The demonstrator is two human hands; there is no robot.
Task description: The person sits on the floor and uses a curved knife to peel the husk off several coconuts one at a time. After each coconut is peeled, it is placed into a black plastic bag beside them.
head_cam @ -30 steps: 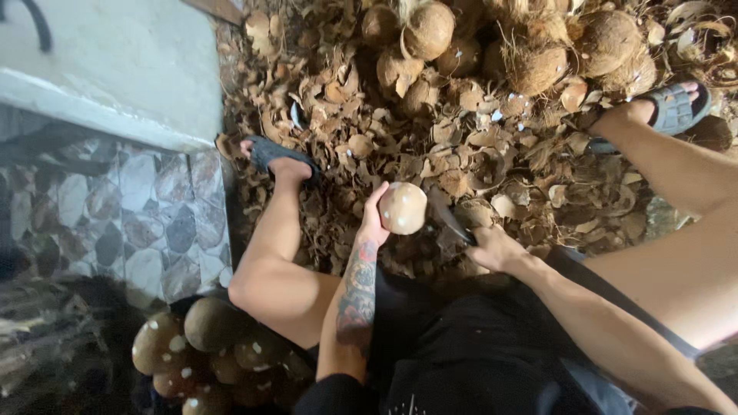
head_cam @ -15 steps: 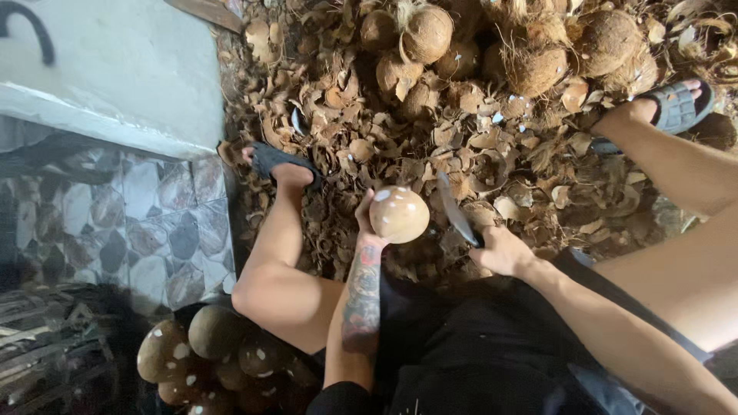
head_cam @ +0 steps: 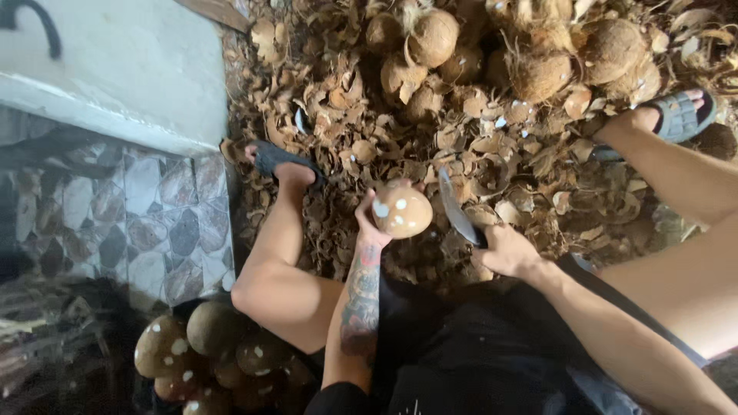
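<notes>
Left hand: the left hand (head_cam: 374,223) is up in front of the body, fingers wrapped round a peeled coconut (head_cam: 401,211), gripping it from the left & underneath.
Coconut: round, tan-brown w/ pale white patches where skin's shaved off; held in the air above the husk litter, centre of view, between the knees.
Right hand: the right hand (head_cam: 503,250) is clenched tight on the handle of a knife (head_cam: 457,209).
Knife: broad dark blade, angled up & away from the fist, tip pointing toward the far pile; blade sits just beside the coconut's right side. Touching or a hair apart? Can't tell from here.
Ground: husk scraps (head_cam: 369,146), brown & curled, all over the floor between the legs.
Far pile: unpeeled coconuts (head_cam: 538,73), hairy, heaped at the top of view, well apart from the hands.
Near pile: peeled coconuts (head_cam: 211,350), dark w/ white spots, stacked lower left by the left knee.
Feet: left sandal (head_cam: 280,160) & right sandal (head_cam: 680,115) planted in the scraps, legs spread wide.
Left edge: pale concrete ledge (head_cam: 115,69) above a patterned stone-tile wall (head_cam: 146,223).
</notes>
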